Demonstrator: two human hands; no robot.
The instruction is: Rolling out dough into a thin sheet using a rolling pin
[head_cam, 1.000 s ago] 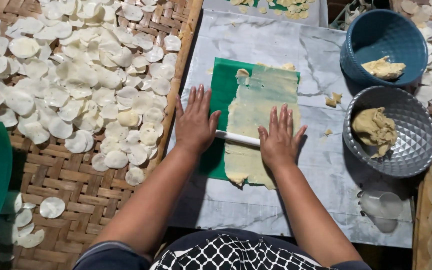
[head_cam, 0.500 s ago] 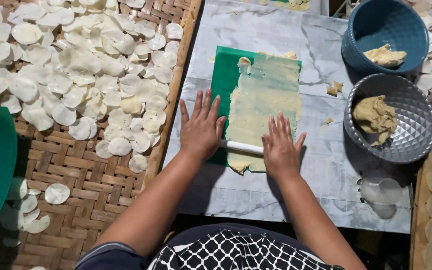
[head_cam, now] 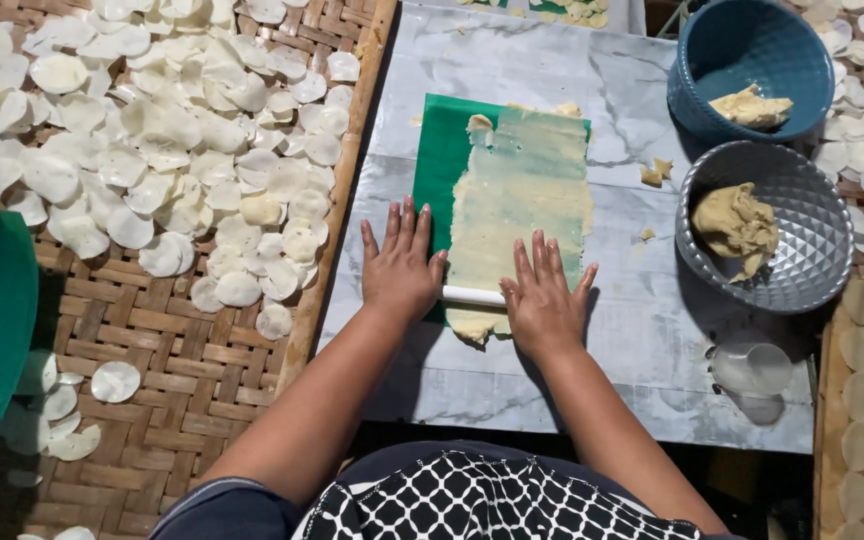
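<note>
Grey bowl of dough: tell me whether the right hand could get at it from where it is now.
Probably yes. The right hand lies flat on the white roller, and only bare marble top separates it from the grey bowl.

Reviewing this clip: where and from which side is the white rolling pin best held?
Probably at its two ends, from above. The white rolling pin lies crosswise on the near end of the dough sheet, and only its middle shows between the hands. The left hand and right hand rest flat, palms down, over its ends, fingers spread and pointing away. A thin, low rod suits flat palms rather than a pinch.
</note>
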